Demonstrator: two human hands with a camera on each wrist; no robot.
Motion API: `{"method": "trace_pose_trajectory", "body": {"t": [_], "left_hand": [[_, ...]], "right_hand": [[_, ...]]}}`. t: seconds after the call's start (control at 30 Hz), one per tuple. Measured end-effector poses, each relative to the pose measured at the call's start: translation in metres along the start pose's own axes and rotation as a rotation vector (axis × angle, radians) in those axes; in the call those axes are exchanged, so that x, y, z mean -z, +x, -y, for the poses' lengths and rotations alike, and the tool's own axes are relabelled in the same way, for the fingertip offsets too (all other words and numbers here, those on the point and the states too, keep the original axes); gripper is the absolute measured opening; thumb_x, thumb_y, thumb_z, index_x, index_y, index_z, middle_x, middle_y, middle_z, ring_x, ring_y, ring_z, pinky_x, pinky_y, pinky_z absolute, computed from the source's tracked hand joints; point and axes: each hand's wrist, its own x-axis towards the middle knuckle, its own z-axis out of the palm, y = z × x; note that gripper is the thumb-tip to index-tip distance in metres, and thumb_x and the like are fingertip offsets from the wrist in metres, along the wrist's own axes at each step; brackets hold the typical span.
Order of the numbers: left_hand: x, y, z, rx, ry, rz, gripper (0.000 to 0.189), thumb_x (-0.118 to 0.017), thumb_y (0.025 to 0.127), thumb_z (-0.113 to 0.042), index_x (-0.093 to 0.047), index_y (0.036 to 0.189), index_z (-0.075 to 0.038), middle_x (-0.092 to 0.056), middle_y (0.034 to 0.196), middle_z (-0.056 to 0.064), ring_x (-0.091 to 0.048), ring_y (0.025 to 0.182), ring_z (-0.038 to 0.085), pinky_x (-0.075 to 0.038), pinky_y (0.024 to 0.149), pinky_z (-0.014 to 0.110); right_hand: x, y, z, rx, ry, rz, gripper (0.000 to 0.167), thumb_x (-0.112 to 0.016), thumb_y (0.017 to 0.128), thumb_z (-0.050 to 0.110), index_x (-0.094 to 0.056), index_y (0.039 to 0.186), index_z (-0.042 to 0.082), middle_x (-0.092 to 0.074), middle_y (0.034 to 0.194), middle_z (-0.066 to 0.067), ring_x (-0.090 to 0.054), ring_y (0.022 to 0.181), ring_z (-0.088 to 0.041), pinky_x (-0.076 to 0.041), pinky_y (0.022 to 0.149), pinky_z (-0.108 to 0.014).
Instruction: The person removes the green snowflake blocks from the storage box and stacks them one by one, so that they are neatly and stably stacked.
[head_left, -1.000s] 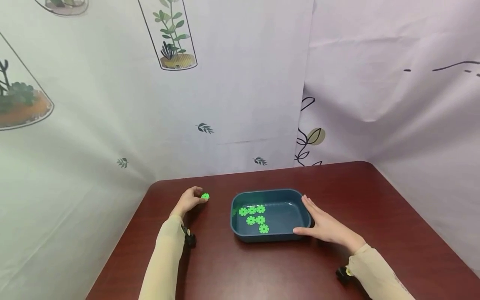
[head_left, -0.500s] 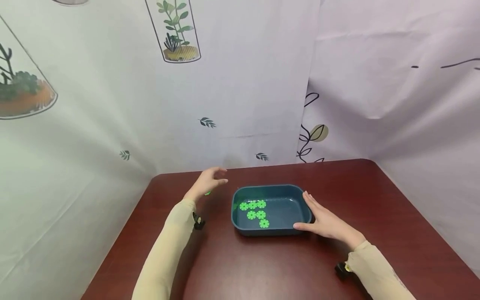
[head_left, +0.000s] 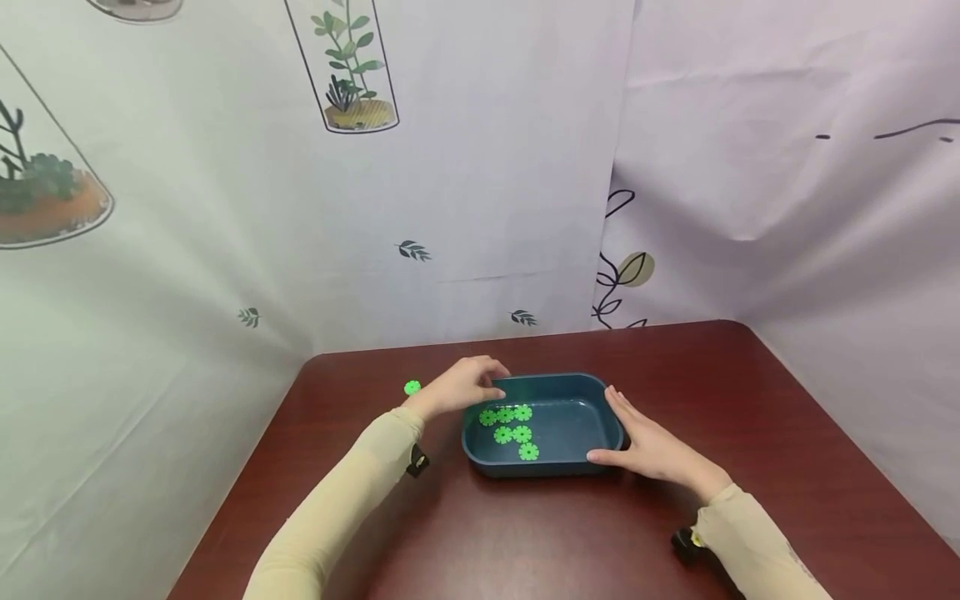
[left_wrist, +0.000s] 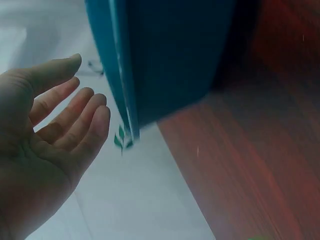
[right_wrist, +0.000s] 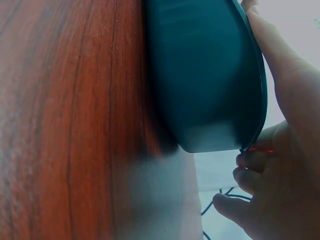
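Note:
A dark teal rectangular tray (head_left: 576,427) stands on the table, with several green flower-shaped plastic discs (head_left: 528,451) lying flat toward its left side. My left hand (head_left: 463,385) hovers over the tray's back left rim, its fingers loosely bent and the palm bare in the left wrist view. My right hand (head_left: 654,447) rests on the tray's right end, thumb laid out at the front rim and straight fingers at the back right corner. Another green disc (head_left: 412,387) lies on the table left of the tray, just behind my left wrist.
The reddish-brown table (head_left: 495,542) runs back to a white patterned cloth (head_left: 480,208), which hangs behind it and along both sides. A black wrist device (head_left: 686,543) sits below my right forearm and another (head_left: 417,461) below my left.
My left hand has left the loose green disc, which stays on the table, and moved right to the tray's left rim. The right hand has kept its place; the head view shifted slightly.

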Motion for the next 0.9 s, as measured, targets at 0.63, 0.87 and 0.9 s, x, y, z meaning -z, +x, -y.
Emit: {"method": "trace_pose_trajectory", "body": {"t": [0.63, 0.87, 0.9], "left_hand": [[-0.044, 0.002, -0.022, -0.112, 0.256, 0.261, 0.036, -0.074, 0.093, -0.021, -0.069, 0.128, -0.013, -0.062, 0.128, 0.003, -0.060, 0.113, 0.015, -0.050, 0.093, 0.027], [-0.051, -0.001, -0.023, -0.134, 0.330, 0.308, 0.040, -0.077, 0.091, -0.023, -0.068, 0.130, -0.016, -0.059, 0.132, 0.003, -0.055, 0.124, 0.016, -0.047, 0.098, 0.026], [-0.052, -0.001, -0.023, -0.135, 0.338, 0.310, 0.041, -0.078, 0.091, -0.023, -0.068, 0.130, -0.017, -0.059, 0.132, 0.003, -0.055, 0.125, 0.016, -0.047, 0.099, 0.026]], "right_hand": [[0.001, -0.001, 0.004, 0.020, -0.017, -0.011, 0.120, -0.069, 0.081, 0.071, -0.011, 0.162, 0.004, -0.008, 0.167, -0.021, -0.016, 0.150, -0.044, -0.031, 0.109, -0.065], [0.002, -0.003, 0.004, 0.011, -0.021, 0.003, 0.121, -0.069, 0.080, 0.072, -0.011, 0.162, 0.004, -0.008, 0.167, -0.021, -0.015, 0.150, -0.044, -0.030, 0.110, -0.065], [0.002, -0.003, 0.004, 0.011, -0.020, 0.002, 0.121, -0.069, 0.080, 0.072, -0.011, 0.162, 0.004, -0.008, 0.166, -0.021, -0.015, 0.150, -0.044, -0.030, 0.109, -0.065]]}}
